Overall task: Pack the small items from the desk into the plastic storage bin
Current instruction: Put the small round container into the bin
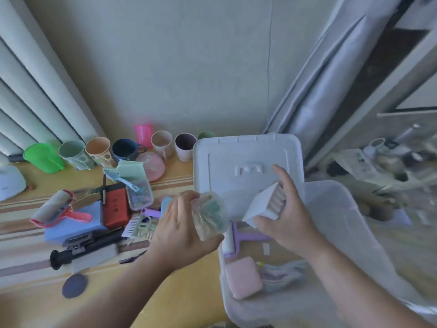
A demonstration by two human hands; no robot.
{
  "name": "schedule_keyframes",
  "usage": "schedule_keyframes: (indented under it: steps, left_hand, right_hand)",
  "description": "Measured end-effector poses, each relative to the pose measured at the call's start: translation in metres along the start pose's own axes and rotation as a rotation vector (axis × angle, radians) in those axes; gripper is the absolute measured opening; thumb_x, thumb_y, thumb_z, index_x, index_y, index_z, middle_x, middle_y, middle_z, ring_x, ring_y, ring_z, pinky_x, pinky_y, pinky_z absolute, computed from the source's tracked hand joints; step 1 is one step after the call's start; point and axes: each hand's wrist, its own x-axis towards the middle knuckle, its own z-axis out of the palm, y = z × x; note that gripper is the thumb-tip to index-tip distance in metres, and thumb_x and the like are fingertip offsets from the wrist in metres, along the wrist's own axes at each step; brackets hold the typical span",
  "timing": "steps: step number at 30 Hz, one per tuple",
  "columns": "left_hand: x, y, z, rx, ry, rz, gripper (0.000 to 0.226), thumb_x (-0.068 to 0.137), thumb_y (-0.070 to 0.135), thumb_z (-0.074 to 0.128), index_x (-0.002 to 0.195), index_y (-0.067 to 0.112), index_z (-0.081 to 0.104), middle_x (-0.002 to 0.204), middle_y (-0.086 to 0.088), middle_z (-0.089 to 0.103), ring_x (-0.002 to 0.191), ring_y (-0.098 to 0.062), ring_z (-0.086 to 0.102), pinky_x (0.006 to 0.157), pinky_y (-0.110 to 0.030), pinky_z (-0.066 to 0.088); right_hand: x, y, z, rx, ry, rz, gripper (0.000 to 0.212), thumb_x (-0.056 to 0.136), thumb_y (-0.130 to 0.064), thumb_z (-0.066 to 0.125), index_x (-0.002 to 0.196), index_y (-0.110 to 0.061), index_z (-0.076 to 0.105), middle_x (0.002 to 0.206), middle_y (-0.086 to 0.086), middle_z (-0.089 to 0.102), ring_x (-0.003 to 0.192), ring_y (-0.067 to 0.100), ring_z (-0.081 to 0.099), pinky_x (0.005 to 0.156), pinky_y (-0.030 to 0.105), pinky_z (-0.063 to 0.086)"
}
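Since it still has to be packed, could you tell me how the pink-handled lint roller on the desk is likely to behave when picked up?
The lint roller looks light, mostly a paper-wrapped cylinder. It may roll if pushed sideways, though its pink handle probably stops it. The wrap could be sticky.

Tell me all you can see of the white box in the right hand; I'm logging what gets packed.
The white box is a small rectangular carton, seemingly card, tilted with its open end up and to the right. A row of pale cream cylinders fills that end. The right hand holds it above the plastic storage bin, fingers along the open end and thumb underneath. Nothing else touches it. Any print is too blurred to tell.
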Motion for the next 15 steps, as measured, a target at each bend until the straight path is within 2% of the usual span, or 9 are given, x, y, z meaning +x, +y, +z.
schedule_keyframes:
  steps: [2, 3, 6, 8, 10, 12, 15]
  left_hand:
    - [0.007, 0.022, 0.028, -0.001, -0.046, 0.003, 0.094, 0.059, 0.054, 0.086, 0.128, -0.001, 0.053, 0.116, -0.007, 0.060, 0.107, -0.028, 0.058, 0.095, -0.032, 0.045]
    - [0.009, 0.032, 0.042, 0.005, -0.066, 0.021, 0.094, 0.059, 0.058, 0.083, 0.127, -0.001, 0.053, 0.117, -0.006, 0.061, 0.109, -0.027, 0.058, 0.096, -0.033, 0.044]
    - [0.014, 0.059, 0.086, 0.012, -0.140, 0.057, 0.093, 0.059, 0.061, 0.082, 0.124, 0.000, 0.055, 0.122, -0.004, 0.062, 0.112, -0.028, 0.060, 0.098, -0.038, 0.047]
    - [0.014, 0.070, 0.111, 0.012, -0.228, 0.010, 0.095, 0.061, 0.065, 0.080, 0.129, 0.005, 0.052, 0.126, -0.001, 0.059, 0.116, -0.027, 0.058, 0.102, -0.036, 0.045]
    - [0.012, 0.075, 0.132, 0.012, -0.294, -0.064, 0.101, 0.064, 0.068, 0.076, 0.141, 0.013, 0.043, 0.134, 0.003, 0.056, 0.122, -0.024, 0.054, 0.107, -0.033, 0.041]
    - [0.008, 0.076, 0.147, 0.014, -0.369, -0.134, 0.107, 0.066, 0.068, 0.072, 0.154, 0.026, 0.028, 0.143, 0.004, 0.050, 0.128, -0.022, 0.050, 0.111, -0.034, 0.039]
    - [0.000, 0.076, 0.160, 0.029, -0.444, -0.177, 0.110, 0.063, 0.064, 0.069, 0.156, 0.047, 0.013, 0.135, 0.002, 0.045, 0.113, -0.024, 0.055, 0.099, -0.035, 0.048]
  right_hand:
    - [0.005, 0.037, -0.037, -0.017, -0.023, 0.114, 0.116, 0.059, -0.031, 0.088, 0.153, -0.059, 0.026, 0.144, 0.002, 0.053, 0.127, 0.020, 0.060, 0.107, 0.048, 0.052]
    - [0.007, 0.059, -0.054, -0.058, -0.054, 0.177, 0.116, 0.059, -0.031, 0.087, 0.153, -0.061, 0.025, 0.147, 0.001, 0.051, 0.131, 0.019, 0.057, 0.108, 0.047, 0.050]
    - [0.005, 0.125, -0.091, -0.356, -0.213, 0.338, 0.118, 0.058, -0.042, 0.081, 0.158, -0.052, 0.019, 0.152, -0.004, 0.042, 0.135, 0.010, 0.046, 0.109, 0.030, 0.043]
    - [0.004, 0.161, -0.097, -0.540, -0.356, 0.366, 0.110, 0.060, -0.049, 0.077, 0.155, -0.048, 0.020, 0.150, -0.007, 0.041, 0.134, 0.014, 0.050, 0.106, 0.032, 0.046]
    - [0.006, 0.186, -0.092, -0.709, -0.497, 0.322, 0.098, 0.063, -0.051, 0.074, 0.147, -0.046, 0.024, 0.142, -0.006, 0.046, 0.128, 0.023, 0.056, 0.099, 0.041, 0.053]
    - [0.010, 0.203, -0.079, -0.850, -0.620, 0.230, 0.092, 0.067, -0.044, 0.074, 0.148, -0.040, 0.029, 0.138, -0.002, 0.048, 0.127, 0.028, 0.057, 0.095, 0.043, 0.054]
    - [0.018, 0.218, -0.054, -0.966, -0.689, 0.064, 0.089, 0.074, -0.026, 0.074, 0.152, -0.031, 0.032, 0.142, -0.001, 0.046, 0.126, 0.031, 0.053, 0.095, 0.042, 0.052]
